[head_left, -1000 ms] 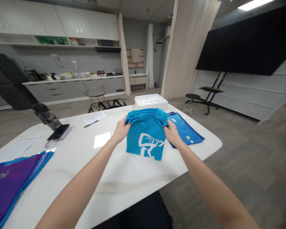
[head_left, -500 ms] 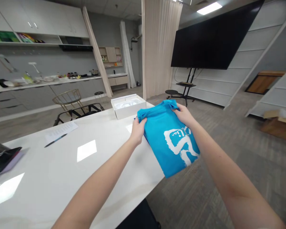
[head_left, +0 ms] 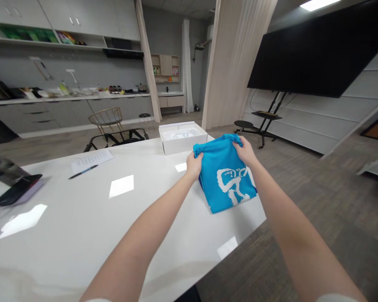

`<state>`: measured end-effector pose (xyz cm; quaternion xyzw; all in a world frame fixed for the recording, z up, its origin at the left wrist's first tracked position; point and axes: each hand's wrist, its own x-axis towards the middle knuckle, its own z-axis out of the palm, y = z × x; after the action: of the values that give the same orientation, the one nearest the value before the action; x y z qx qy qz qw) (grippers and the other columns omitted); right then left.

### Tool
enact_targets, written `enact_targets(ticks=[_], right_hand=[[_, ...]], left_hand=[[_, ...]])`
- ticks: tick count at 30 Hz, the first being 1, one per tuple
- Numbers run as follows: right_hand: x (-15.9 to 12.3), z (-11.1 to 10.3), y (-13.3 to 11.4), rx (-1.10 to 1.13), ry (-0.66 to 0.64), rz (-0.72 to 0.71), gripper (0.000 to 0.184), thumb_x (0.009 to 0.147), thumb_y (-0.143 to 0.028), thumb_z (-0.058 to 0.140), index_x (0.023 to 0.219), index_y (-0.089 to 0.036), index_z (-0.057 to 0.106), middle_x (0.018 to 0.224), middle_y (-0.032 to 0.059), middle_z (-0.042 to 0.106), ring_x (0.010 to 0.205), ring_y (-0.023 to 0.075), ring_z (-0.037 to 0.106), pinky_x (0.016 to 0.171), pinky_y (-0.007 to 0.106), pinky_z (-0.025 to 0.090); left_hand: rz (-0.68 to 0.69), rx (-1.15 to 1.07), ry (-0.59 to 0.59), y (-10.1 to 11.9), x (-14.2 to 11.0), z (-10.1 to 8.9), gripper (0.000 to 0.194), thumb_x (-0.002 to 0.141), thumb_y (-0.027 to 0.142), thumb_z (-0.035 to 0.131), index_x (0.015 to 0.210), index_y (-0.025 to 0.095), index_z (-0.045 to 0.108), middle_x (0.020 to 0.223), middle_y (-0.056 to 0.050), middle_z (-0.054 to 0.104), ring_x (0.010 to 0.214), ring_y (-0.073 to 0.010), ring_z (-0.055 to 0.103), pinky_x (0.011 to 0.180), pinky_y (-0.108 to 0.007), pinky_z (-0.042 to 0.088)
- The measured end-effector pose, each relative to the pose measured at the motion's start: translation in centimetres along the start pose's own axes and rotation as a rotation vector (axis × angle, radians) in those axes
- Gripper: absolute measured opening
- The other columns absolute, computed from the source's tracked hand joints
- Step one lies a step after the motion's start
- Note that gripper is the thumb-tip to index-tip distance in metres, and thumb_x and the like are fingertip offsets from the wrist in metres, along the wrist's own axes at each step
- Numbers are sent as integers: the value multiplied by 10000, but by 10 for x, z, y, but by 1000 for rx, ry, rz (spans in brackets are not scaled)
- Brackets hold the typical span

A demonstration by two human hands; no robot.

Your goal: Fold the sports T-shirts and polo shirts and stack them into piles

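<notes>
A folded blue garment that looks like a T-shirt point(head_left: 219, 172), with large white lettering on its front, is stretched between both hands over the right end of the table. My left hand point(head_left: 194, 166) pinches its upper left corner, thumb on top. At the upper right corner, my right hand point(head_left: 246, 152) grips the bunched edge. A strip of darker blue shows along the sides, and what lies beneath the cloth is hidden. Whether its lower edge touches the tabletop I cannot tell. Just behind the garment stands an open white box point(head_left: 183, 140) with clear plastic inside.
On the white table point(head_left: 157, 201) lie a printed sheet point(head_left: 93, 159) and a pen point(head_left: 82, 172) at the left. A dark flat item point(head_left: 15, 191) sits near the left edge. Beyond are chairs point(head_left: 107, 119), a kitchen counter and a large screen point(head_left: 315, 50) on a stand.
The camera view has turned to the left. Both hands, still gripping the blue T-shirt, have brought it in over the table; its lower part previously hung past the table edge.
</notes>
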<state>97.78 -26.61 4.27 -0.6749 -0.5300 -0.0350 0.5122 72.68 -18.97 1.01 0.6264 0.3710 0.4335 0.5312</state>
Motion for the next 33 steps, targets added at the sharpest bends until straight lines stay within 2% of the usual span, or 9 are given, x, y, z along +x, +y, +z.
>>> enact_targets(ticks=[5,7,9,12,15,19,24,29,33], right_hand=[[7,66,17,-282,-264,302,413,932,-262,517,1315,-156,627,1296,147,659,1212,305,590,1080,471,431],[-10,84,22,-362,-322,389,531,914,-260,562,1435,-163,538,1408,194,573,1281,354,540,1087,567,401],[-28,94,23,-478,-301,381,642,907,-261,589,1526,-189,437,1547,224,414,1401,409,401,1103,670,322],[-47,99,19,-645,-220,215,643,962,-285,521,1580,-243,349,1656,176,223,1507,405,194,1143,714,201],[-58,99,20,-593,-300,113,579,1014,-424,440,1566,-259,386,1646,155,267,1488,385,258,1165,664,223],[-71,90,37,-523,-548,355,648,984,-678,378,1512,-317,485,1604,134,366,1449,421,325,1108,748,230],[-77,79,38,-616,-479,588,866,933,-787,328,1623,-263,309,1669,186,191,1462,497,260,1072,805,184],[-87,103,-6,-792,-404,271,672,1012,-581,339,1555,-194,422,1655,187,237,1517,412,175,1120,768,145],[-110,166,-60,-661,-443,-55,554,983,-467,435,1447,-179,526,1589,182,372,1480,372,288,1170,675,217]], left_hand=[[-280,189,-1,-47,13,-12,519,835,207,657,1337,130,545,1250,-168,684,1130,-286,661,982,-415,517],[-264,215,-28,-66,0,-19,671,801,182,689,1432,119,471,1322,-200,640,1204,-308,628,1024,-430,494],[-127,335,-64,-78,-13,-25,755,838,210,665,1527,116,371,1470,-232,517,1344,-332,524,1104,-458,432],[159,587,-175,-87,-30,-33,725,927,261,555,1596,171,289,1619,-198,329,1483,-339,347,1180,-503,341],[280,704,-280,-90,-42,-43,680,950,270,508,1597,230,302,1646,-140,304,1519,-307,288,1207,-503,305],[265,718,-323,-91,-59,-63,694,929,236,497,1596,224,307,1634,-134,328,1516,-280,299,1225,-476,290],[224,696,-326,-94,-85,-104,692,901,200,487,1579,187,347,1615,-151,351,1496,-275,334,1225,-443,302],[208,734,-239,-95,-105,-165,648,880,158,491,1523,184,422,1576,-142,405,1453,-263,392,1213,-440,326],[200,760,-138,-92,-123,-231,495,894,162,502,1382,214,558,1446,-113,531,1346,-245,501,1171,-421,377]])
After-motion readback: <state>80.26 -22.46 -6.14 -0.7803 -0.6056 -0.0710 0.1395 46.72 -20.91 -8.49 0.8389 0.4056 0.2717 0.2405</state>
